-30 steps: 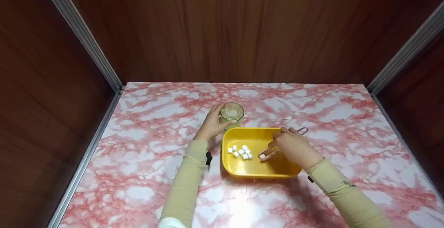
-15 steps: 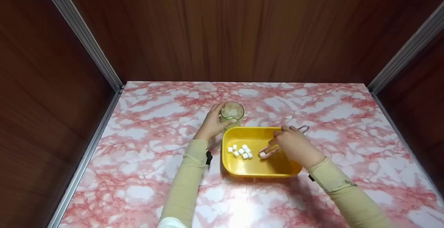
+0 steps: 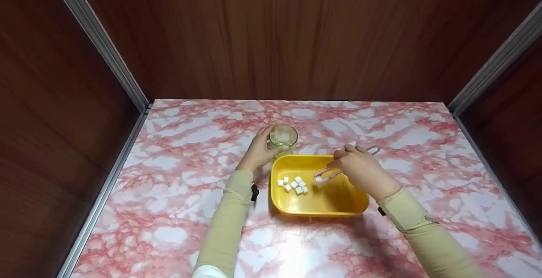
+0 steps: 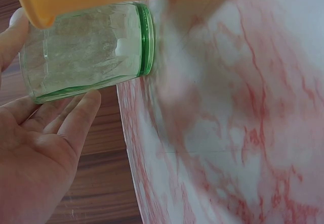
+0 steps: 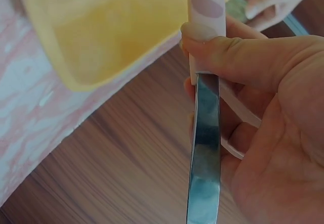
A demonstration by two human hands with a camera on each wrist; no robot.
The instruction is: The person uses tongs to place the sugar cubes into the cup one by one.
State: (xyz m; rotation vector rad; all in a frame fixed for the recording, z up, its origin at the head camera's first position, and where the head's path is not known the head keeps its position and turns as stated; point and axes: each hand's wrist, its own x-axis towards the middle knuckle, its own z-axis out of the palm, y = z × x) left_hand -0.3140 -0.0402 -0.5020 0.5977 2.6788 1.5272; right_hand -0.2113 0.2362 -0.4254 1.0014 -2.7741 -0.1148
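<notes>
My left hand (image 3: 259, 153) holds a green-tinted glass (image 4: 81, 49) at the basin's far left corner, thumb on one side and fingers on the other. Through its wall, a small white cube (image 4: 120, 47) shows near the bottom. With thumb and fingers my right hand (image 3: 365, 171) pinches a pair of tongs (image 5: 206, 133), metal at the bend and pink-patterned along the arms. Between the tong tips is a white cube (image 3: 318, 179), over the yellow basin (image 3: 317, 214). Several white cubes (image 3: 299, 190) lie in the basin's left half.
The table (image 3: 178, 202) has a red and white marbled top. Dark wood-grain panels (image 3: 296, 37) stand behind it and at both sides, with metal rails (image 3: 108, 53) at the corners. A small pale fragment (image 3: 352, 144) lies beyond the basin.
My right hand has risen slightly, and the tongs have lifted the white cube off the basin floor, moving it a little away from me. My left hand and the glass stay in place.
</notes>
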